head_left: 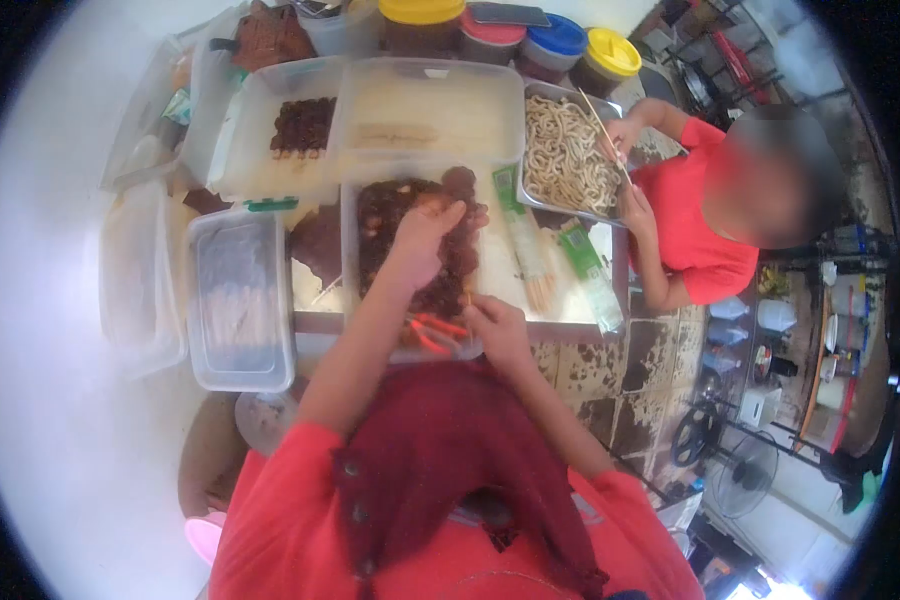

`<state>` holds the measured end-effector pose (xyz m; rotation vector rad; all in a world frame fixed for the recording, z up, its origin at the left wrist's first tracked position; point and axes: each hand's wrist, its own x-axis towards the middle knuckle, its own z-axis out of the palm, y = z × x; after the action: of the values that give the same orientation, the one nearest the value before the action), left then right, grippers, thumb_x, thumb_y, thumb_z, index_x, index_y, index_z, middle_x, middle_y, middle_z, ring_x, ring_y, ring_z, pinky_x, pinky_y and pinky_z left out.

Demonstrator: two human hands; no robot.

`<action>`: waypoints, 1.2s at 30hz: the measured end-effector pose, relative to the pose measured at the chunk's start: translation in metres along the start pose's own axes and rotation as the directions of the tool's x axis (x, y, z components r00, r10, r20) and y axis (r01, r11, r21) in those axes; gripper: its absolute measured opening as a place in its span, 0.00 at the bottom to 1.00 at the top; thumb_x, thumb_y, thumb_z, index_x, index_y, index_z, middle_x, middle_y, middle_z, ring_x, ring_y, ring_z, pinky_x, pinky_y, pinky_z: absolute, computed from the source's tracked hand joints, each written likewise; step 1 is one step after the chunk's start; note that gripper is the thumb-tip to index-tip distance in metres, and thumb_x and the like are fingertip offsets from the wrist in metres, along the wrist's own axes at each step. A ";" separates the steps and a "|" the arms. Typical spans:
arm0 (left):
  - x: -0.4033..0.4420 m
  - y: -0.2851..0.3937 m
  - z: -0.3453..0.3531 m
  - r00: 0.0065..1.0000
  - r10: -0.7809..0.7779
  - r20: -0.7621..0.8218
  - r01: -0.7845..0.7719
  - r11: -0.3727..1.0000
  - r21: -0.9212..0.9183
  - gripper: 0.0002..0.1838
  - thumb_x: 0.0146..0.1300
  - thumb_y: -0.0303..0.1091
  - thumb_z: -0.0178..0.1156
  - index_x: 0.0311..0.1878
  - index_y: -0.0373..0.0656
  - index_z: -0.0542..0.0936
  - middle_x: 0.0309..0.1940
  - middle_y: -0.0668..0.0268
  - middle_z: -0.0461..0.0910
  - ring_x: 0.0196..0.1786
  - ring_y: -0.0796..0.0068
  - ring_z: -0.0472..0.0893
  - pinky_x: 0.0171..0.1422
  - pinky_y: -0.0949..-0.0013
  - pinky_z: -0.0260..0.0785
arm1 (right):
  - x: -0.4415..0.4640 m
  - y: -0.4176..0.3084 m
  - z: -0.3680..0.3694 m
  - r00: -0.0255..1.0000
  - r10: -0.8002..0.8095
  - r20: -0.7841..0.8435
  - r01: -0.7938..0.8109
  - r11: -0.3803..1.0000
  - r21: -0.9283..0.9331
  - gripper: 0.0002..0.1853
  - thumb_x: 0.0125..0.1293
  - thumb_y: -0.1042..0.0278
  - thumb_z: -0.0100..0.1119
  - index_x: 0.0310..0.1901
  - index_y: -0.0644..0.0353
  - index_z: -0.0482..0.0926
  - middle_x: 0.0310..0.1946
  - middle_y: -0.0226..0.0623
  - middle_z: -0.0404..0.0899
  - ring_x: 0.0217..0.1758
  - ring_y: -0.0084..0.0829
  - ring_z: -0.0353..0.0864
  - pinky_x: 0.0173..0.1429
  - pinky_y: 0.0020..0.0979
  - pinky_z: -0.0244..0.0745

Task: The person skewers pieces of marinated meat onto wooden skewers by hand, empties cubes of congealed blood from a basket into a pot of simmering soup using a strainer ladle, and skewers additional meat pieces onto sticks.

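Observation:
A clear plastic container (348, 250) full of dark, saucy food pieces (395, 200) sits in front of me. Over its right side I hold a skewer threaded with dark reddish-brown pieces (460, 250). My right hand (500, 328) pinches the skewer's lower end near the container's front right corner. Higher up, my left hand (432, 230) has its fingers closed around the threaded pieces; the exact piece under the fingertips is partly hidden. Orange-handled scissors or pliers (435, 333) lie at the container's near edge.
Finished-looking dark skewers (303, 128) lie in a tub at the back left. A lidded box (238, 300) stands left. Green-labelled stick packets (520, 235) lie right, beside a metal tray (572, 212) of pale coiled food, where another person (695, 210) holds a stick. Colour-lidded jars (555, 38) line the back.

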<state>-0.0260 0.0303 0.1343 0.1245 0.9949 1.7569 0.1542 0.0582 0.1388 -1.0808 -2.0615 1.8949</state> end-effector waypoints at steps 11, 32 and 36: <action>-0.012 -0.073 -0.112 0.962 0.268 -0.058 -0.032 0.322 0.946 0.14 0.53 0.32 0.52 0.43 0.38 0.77 0.43 0.49 0.76 0.47 0.49 0.75 0.53 0.54 0.67 | 0.060 -0.078 0.043 0.956 -0.292 0.028 0.287 0.911 -0.296 0.10 0.58 0.70 0.57 0.40 0.63 0.80 0.27 0.42 0.78 0.30 0.32 0.77 0.37 0.29 0.71; 0.012 -0.122 -0.161 0.995 0.090 0.032 -0.093 0.818 0.568 0.24 0.58 0.50 0.50 0.51 0.42 0.73 0.48 0.51 0.75 0.51 0.51 0.74 0.52 0.56 0.67 | 0.368 -0.106 0.301 0.999 -0.028 0.020 0.027 0.274 -0.961 0.13 0.59 0.65 0.50 0.38 0.60 0.82 0.41 0.45 0.80 0.46 0.41 0.80 0.45 0.40 0.77; 0.008 -0.116 -0.164 0.997 0.071 0.042 -0.083 0.817 0.570 0.23 0.58 0.48 0.51 0.50 0.42 0.73 0.47 0.50 0.75 0.51 0.50 0.74 0.52 0.56 0.67 | 0.376 -0.093 0.304 0.998 0.054 0.021 0.006 0.269 -0.963 0.13 0.60 0.66 0.49 0.40 0.59 0.82 0.41 0.43 0.80 0.46 0.40 0.80 0.45 0.39 0.77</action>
<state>-0.0291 -0.0447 -0.0519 0.5711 1.5002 1.4683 -0.3250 0.0341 0.0305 -1.1573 -3.3057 0.3479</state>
